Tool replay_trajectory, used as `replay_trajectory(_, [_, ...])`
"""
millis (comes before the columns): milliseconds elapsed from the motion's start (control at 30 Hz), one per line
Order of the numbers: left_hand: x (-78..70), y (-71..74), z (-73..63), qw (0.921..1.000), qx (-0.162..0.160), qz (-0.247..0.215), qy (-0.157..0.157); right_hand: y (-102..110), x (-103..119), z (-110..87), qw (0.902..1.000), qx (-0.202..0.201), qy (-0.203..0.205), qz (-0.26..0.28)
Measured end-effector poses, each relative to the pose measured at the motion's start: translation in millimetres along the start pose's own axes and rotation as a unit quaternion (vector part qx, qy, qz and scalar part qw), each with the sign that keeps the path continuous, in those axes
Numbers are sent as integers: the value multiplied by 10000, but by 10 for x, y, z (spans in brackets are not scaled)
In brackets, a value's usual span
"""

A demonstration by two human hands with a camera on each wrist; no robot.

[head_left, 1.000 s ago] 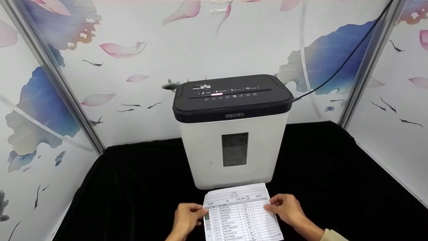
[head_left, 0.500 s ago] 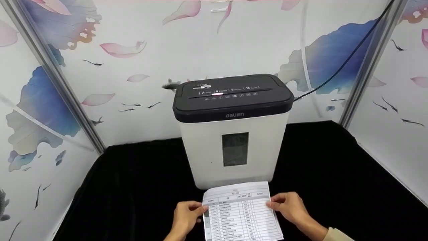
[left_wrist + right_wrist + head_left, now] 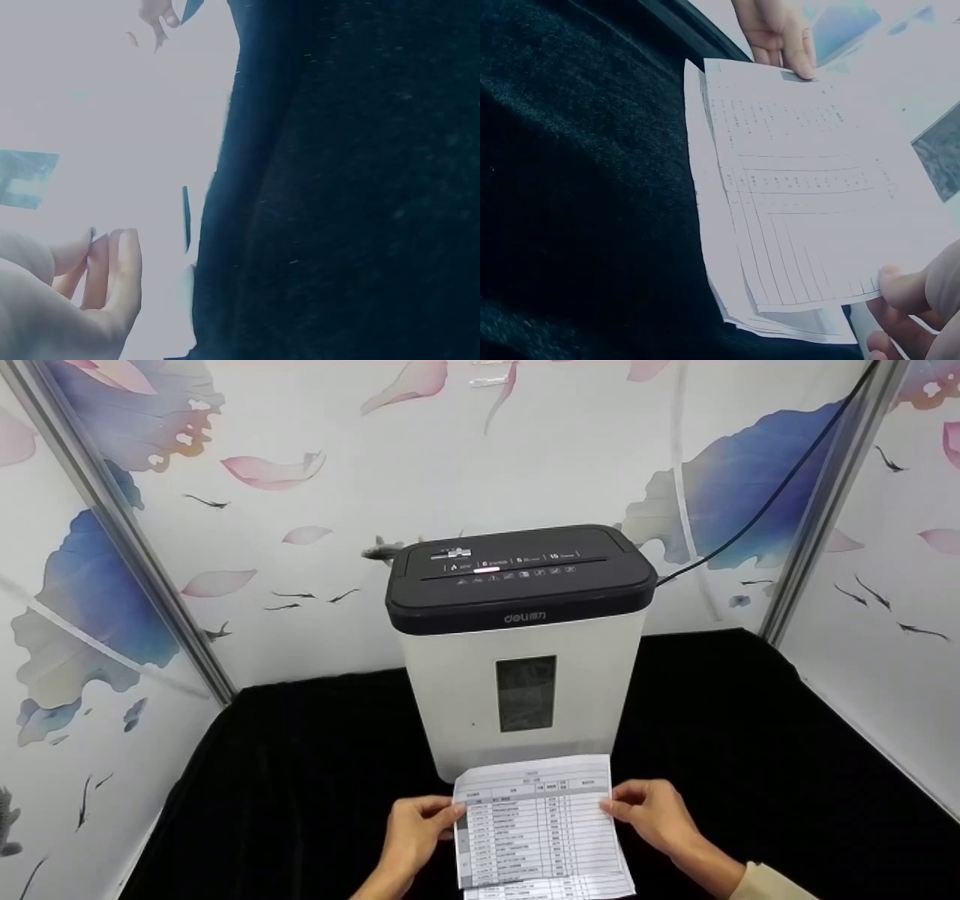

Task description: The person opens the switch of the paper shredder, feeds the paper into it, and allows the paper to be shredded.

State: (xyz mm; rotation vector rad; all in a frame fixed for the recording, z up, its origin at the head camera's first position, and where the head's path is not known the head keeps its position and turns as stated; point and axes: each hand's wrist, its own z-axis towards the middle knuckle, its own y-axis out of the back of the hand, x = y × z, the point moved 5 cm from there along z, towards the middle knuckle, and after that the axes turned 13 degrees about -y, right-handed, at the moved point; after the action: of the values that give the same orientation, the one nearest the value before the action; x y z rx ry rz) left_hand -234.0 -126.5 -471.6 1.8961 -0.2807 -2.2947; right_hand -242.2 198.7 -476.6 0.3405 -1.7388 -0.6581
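A printed sheet of paper (image 3: 536, 832) with a table of rows is held by both hands in front of the shredder. My left hand (image 3: 414, 834) pinches its left edge between thumb and fingers. On the opposite edge, the thumb and fingers of my right hand (image 3: 660, 819) grip it. More sheets (image 3: 705, 202) lie beneath it on the black cloth, their edges sticking out past the top one. Behind the paper stands the white shredder (image 3: 450, 697) with its black lid (image 3: 517, 596) and feed slot. The left wrist view is overexposed, so the print is washed out there.
A black cloth (image 3: 315, 780) covers the table. The shredder's dark window (image 3: 526, 694) faces me, and a black power cord (image 3: 757, 521) runs from it up to the right. Patterned white panels (image 3: 525, 457) with metal posts (image 3: 825, 502) enclose three sides.
Both hands have moved slightly forward with the top sheet, toward the shredder. Its lower edge now shows apart from the sheets beneath. The shredder has not moved.
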Motion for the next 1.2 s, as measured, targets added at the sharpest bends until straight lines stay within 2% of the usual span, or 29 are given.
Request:
replay_trajectory(133, [-100, 40, 46, 9998, 38, -88, -167, 61, 91, -1, 9996, 93, 255, 58])
replay_trajectory(367, [-255, 127, 92, 9988, 138, -20, -473, 154, 239, 1, 9940, 240, 1053, 156])
replay_trajectory(667, [-390, 166, 103, 9968, 287, 22, -748, 260, 328, -13, 9860, 439, 1607, 48])
replay_trajectory(867, [-481, 191, 141, 9959, 310, 307, -787, 395, 472, 1, 9804, 463, 1899, -236])
replay_trajectory(1033, [-645, 217, 165, 9942, 244, 646, -819, 497, 586, 3, 9783, 421, 1992, -373])
replay_trajectory(1200, [-781, 240, 177, 9883, 476, 1121, -917, 517, 600, -25, 9767, 468, 1970, -713])
